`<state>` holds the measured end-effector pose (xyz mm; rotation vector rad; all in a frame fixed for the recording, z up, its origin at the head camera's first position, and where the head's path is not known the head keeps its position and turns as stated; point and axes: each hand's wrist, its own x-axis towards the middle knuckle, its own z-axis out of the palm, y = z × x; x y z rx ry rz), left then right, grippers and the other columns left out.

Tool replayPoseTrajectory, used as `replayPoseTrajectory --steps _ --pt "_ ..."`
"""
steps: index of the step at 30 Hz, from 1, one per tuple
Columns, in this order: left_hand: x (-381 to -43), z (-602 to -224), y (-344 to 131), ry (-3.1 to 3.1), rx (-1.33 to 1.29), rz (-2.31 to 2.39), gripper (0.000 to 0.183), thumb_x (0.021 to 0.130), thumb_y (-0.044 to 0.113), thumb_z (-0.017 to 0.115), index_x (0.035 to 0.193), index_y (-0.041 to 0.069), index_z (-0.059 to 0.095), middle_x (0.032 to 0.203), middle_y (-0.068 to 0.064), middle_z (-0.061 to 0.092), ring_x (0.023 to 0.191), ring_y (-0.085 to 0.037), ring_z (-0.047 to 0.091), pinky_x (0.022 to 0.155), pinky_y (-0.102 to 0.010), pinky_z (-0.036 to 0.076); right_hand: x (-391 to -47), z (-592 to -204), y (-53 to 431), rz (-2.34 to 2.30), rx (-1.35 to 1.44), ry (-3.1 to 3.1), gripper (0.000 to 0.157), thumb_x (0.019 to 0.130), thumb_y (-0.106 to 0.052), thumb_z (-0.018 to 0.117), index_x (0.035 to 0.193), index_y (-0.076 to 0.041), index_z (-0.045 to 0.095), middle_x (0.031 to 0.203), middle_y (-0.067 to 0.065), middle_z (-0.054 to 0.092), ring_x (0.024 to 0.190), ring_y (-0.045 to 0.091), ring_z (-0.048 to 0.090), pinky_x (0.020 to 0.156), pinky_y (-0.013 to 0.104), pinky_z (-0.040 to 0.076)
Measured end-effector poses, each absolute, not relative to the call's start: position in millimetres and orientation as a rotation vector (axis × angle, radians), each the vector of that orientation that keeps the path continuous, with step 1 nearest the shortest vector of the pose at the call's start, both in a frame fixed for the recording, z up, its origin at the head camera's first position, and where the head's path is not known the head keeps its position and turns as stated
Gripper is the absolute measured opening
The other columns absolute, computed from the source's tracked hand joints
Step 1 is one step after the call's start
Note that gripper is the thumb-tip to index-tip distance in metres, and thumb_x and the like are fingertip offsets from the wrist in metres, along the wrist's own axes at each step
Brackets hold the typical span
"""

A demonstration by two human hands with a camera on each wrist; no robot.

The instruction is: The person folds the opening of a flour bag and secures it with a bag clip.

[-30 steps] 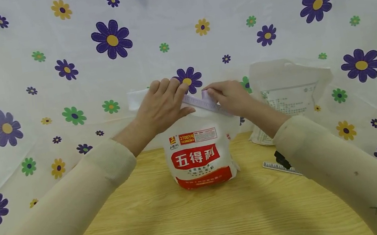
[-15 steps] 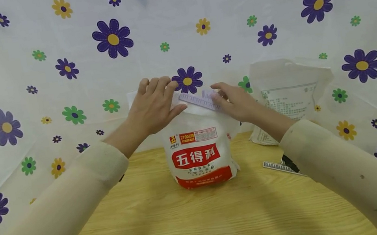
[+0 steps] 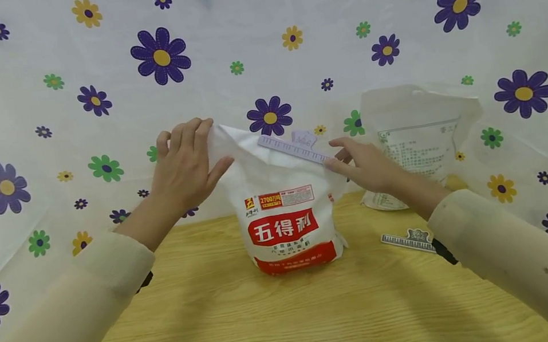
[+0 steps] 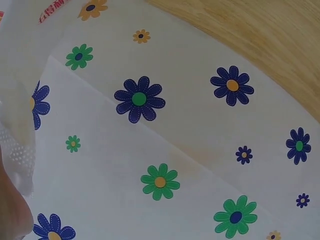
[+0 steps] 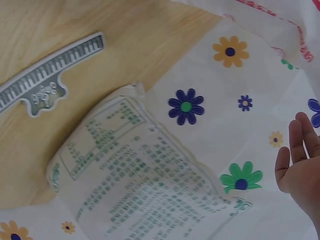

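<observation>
A white flour bag (image 3: 286, 227) with red printing stands upright on the table. Across its upper right edge sits a purple toothed bag clip (image 3: 294, 150), slanting down to the right. My left hand (image 3: 181, 160) is at the bag's upper left corner, its thumb spread away from the bent fingers; only a sliver of this hand (image 4: 12, 200) enters the left wrist view. My right hand (image 3: 366, 161) is at the clip's lower right end, thumb tip right by it, fingers loosely bent. The right wrist view shows that hand's fingers (image 5: 297, 142) apart from each other.
A second white bag (image 3: 415, 141) with green print stands at the back right. In front of it on the wooden table (image 3: 293, 318) lies a grey toothed clip (image 3: 408, 241). A flowered cloth (image 3: 215, 40) hangs behind everything.
My left hand has moved left along the bag's top, away from the clip. My right hand has come off the clip's middle tab and slid right and down to its end.
</observation>
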<state>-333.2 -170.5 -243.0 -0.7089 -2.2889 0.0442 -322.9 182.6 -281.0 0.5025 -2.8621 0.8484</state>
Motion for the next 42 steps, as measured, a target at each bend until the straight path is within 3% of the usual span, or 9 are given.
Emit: replayPoseTrajectory --steps 8,17,27,36,42 --pt "-333 -259 -192 -2.352 -0.578 -0.070 0.074 0.098 0.049 0.051 0.148 -0.001 0.027 0.146 -0.025 0.035 0.130 -0.041 0.032 0.104 -0.060 0.021 -318 -306 193 0.801 0.511 -2.897 0.079 0.096 -0.063 0.049 0.154 -0.011 0.032 0.119 0.014 0.065 0.107 0.029 0.062 0.092 0.051 0.051" --pt "-330 -283 -208 -2.399 -0.514 -0.141 0.075 0.099 0.050 0.050 0.146 -0.004 0.026 0.142 -0.028 0.037 0.127 -0.044 0.034 0.099 -0.062 0.024 -315 -332 197 0.921 0.571 -2.873 0.066 0.095 -0.055 0.058 0.144 -0.013 0.043 0.119 0.008 0.067 0.106 0.026 0.063 0.081 0.043 0.054" --pt "-325 -326 -205 -2.461 -0.523 -0.298 0.078 0.101 0.060 0.035 0.146 -0.005 0.028 0.145 -0.027 0.037 0.133 -0.045 0.033 0.104 -0.066 0.020 -310 -355 195 0.906 0.567 -2.959 0.067 0.094 -0.057 0.056 0.144 -0.014 0.046 0.127 0.013 0.065 0.115 0.031 0.060 0.088 0.050 0.053" --pt "-319 -372 -193 -2.481 -0.520 -0.495 0.077 0.100 0.056 0.040 0.146 -0.006 0.031 0.147 -0.025 0.038 0.132 -0.044 0.035 0.103 -0.064 0.020 -306 -381 189 1.011 0.581 -2.951 0.070 0.091 -0.057 0.062 0.138 -0.007 0.052 0.130 0.015 0.062 0.117 0.035 0.058 0.095 0.052 0.049" --pt "-315 -396 -179 -2.528 -0.554 -0.595 0.074 0.100 0.052 0.043 0.148 -0.003 0.031 0.149 -0.024 0.038 0.135 -0.043 0.033 0.104 -0.063 0.021 -306 -403 181 1.080 0.570 -2.934 0.075 0.087 -0.058 0.068 0.141 -0.008 0.051 0.135 0.011 0.059 0.118 0.030 0.056 0.097 0.048 0.048"
